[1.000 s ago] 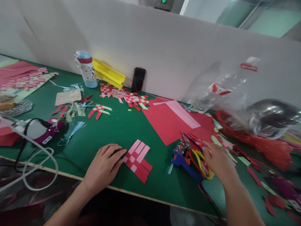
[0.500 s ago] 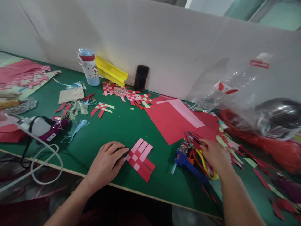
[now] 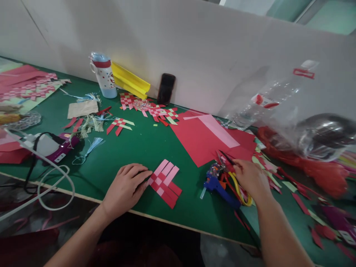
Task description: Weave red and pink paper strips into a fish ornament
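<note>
A woven paper piece (image 3: pixel 164 183) in red and pink, with loose strips at its ends, lies flat on the green table. At its left corner, the thumb and forefinger of my left hand (image 3: pixel 129 187) are closed on the paper. My right hand (image 3: pixel 250 181) has its fingers closed around a dark, slim, pointed tool (image 3: pixel 226 157), mostly hidden by the fingers. Right under that hand are scissors (image 3: pixel 236 187) with red and yellow handles. Beside them lies a blue glue gun (image 3: pixel 219 189) with a clear glue stick poking out.
Red paper sheets (image 3: pixel 191 142) with a pink strip lie behind. Woven pieces (image 3: pixel 150 109), a phone (image 3: pixel 166 89), a yellow holder (image 3: pixel 130 81) and a bottle (image 3: pixel 104 76) stand along the wall. Tassels (image 3: pixel 93 146) and a white cable (image 3: pixel 66 178) are left; paper scraps (image 3: pixel 302 204) right.
The whole view has shifted slightly, so everything sits a little higher and further left. Both hands keep almost the same pose, and the woven paper stays in place.
</note>
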The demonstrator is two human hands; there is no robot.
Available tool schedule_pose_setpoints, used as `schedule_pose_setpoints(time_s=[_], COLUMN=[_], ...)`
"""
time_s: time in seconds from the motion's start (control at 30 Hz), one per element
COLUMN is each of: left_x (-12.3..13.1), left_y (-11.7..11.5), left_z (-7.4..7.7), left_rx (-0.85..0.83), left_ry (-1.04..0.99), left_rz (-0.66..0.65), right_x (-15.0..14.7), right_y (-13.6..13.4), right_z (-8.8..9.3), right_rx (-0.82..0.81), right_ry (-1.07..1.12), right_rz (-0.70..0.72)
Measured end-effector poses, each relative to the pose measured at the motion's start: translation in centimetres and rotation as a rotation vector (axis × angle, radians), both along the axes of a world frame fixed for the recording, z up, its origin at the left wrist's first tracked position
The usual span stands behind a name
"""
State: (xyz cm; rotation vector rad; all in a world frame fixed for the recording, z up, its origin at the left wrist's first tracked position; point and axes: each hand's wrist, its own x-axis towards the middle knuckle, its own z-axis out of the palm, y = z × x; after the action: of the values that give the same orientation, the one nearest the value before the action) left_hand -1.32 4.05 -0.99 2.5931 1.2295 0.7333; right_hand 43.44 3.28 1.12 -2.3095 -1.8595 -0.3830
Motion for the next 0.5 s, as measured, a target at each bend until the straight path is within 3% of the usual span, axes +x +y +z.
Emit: schedule_pose_setpoints(time_s=[0.23,0.37,0.5], left_x=[0.0,-0.1,-0.2], left_y=[-0.5,-0.7,-0.6], left_z=[-0.1,-0.5,-0.8], left_rx=[0.068,0.109,0.127], left_ry=[-0.007,0.001,0.004], left_rz=[-0.029,-0.032,-0.043], right_x=[-3.4,-4.6,-5.8], right_y=[-3.8,-6.7,-8.0], right_z=[2.0,2.1,2.2], right_rx=[0.068,0.073,0.069], right_ry=[0.059,0.116,0.158], right_rz=[0.106,0.093,0.074])
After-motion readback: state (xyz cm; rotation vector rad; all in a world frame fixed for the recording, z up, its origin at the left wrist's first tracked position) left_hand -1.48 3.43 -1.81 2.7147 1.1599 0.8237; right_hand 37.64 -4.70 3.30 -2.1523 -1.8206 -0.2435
